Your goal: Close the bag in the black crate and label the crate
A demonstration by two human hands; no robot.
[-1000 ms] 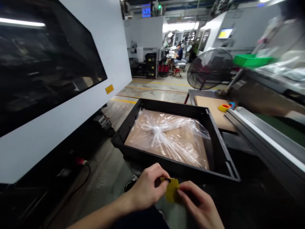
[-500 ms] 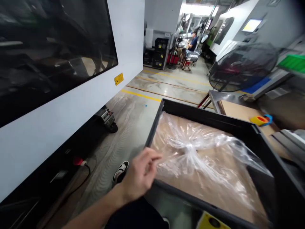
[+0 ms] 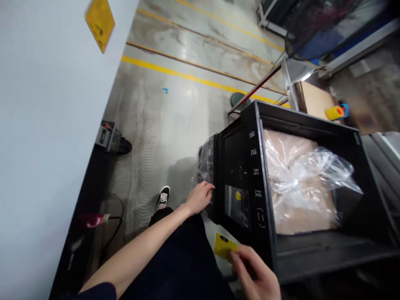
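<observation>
A black plastic crate (image 3: 261,175) with white characters on its side stands at the right. Inside it, cardboard (image 3: 321,216) lies under a clear plastic bag (image 3: 293,183) gathered in the middle. My right hand (image 3: 258,273), at the bottom, pinches a yellow card (image 3: 225,246) with a dark spot between thumb and fingers. Beside the lower part of the crate stack is my left hand (image 3: 200,198), its fingers loosely stretched and nothing visible in them; contact with the stack is unclear. A clear pocket (image 3: 236,212) shows on the crate's side.
Left of me stands a white machine (image 3: 62,104) with a yellow label (image 3: 100,25). Plastic-wrapped goods (image 3: 205,160) sit beyond the crate. At the right are a tape dispenser (image 3: 335,112) on cardboard and a large fan (image 3: 321,29). Yellow lines (image 3: 175,75) cross the floor.
The view has tilted down, so the crate's lettered side now shows. My left hand has moved from the crate's upper rim to lower down its side. My right hand has come into view with the yellow card.
</observation>
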